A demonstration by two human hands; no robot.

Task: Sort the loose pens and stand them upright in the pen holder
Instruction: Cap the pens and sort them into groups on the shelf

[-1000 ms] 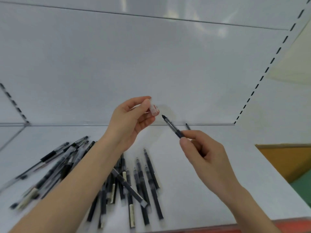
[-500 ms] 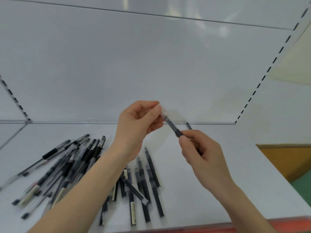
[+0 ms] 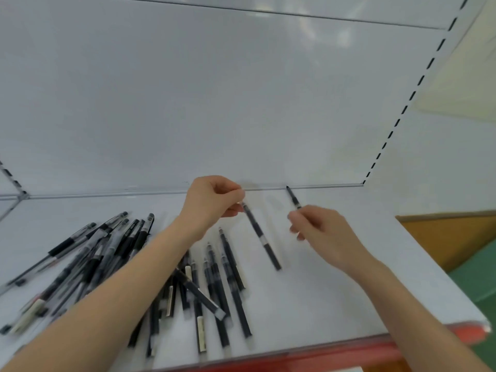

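Left hand (image 3: 214, 202) pinching top end of black pen (image 3: 261, 236), which is slanting over shelf (image 3: 335, 291). Right hand (image 3: 324, 232) hovering just beside, fingers loosely curled (blurred, cannot tell if gripping anything). Loose pens (image 3: 209, 285) lying heaped at left, reaching red front edge (image 3: 349, 353). Bare shelf lying open at right. Single pen (image 3: 292, 197) lying near back edge.

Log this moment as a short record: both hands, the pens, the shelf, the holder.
left hand: pinches the top end of a black pen, which slants down toward the shelf
right hand: fingers curled, just below a second pen; grip unclear
loose pens: lying flat in a heap on the shelf, left and centre
pen holder: not in view
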